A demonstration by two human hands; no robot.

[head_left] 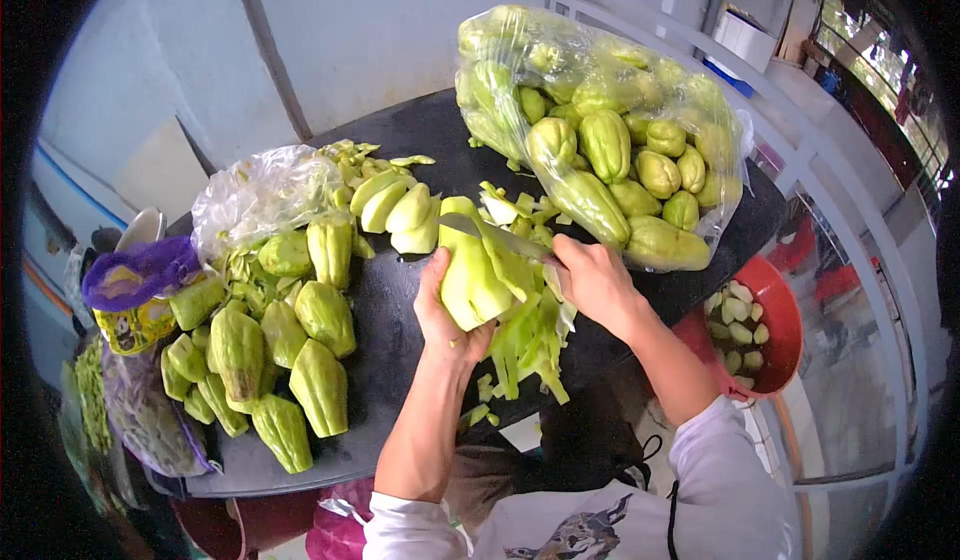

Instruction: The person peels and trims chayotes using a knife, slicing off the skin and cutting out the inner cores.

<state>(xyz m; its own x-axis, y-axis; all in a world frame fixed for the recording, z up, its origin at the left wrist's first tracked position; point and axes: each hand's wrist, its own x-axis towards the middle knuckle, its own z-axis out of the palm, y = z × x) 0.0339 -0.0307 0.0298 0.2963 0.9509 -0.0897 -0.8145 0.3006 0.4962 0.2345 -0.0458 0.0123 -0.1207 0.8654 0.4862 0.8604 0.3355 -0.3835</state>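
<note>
One dark table (375, 400) fills the middle of the view, its near edge partly hidden by the arms and clothing. The largest container on it is a clear plastic bag (560, 35), bulging with whole green chayotes; its far side is wrinkled and glossy, so the ones deepest inside are hard to make out. Beside the table, lower down, a red tub (787, 360) holds pale pieces in what looks like liquid, its left part cut off from view by the table and the right arm. At the left edge, a purple mesh bag (150, 410) contains something greenish, blurred by the netting. A crumpled translucent bag (265, 195) lies behind a group of loose chayotes (238, 355), with trimmings among them. Under the table, a pink bag (338, 525) shows only in part. Farther off, beyond the railing (790, 125), stands a white box (740, 42) with a blue base, its contents not visible.

The left hand (452, 325) wraps around a partly peeled chayote (470, 285) above the table's middle, fingers mostly hidden beneath it. The right hand (600, 282) is closed tightly on a knife (510, 242), covering most of the handle; the blade lies against the chayote's upper part. Long green peelings (530, 350) lie beneath. A yellow printed label (130, 327) at left is too small to read.
</note>
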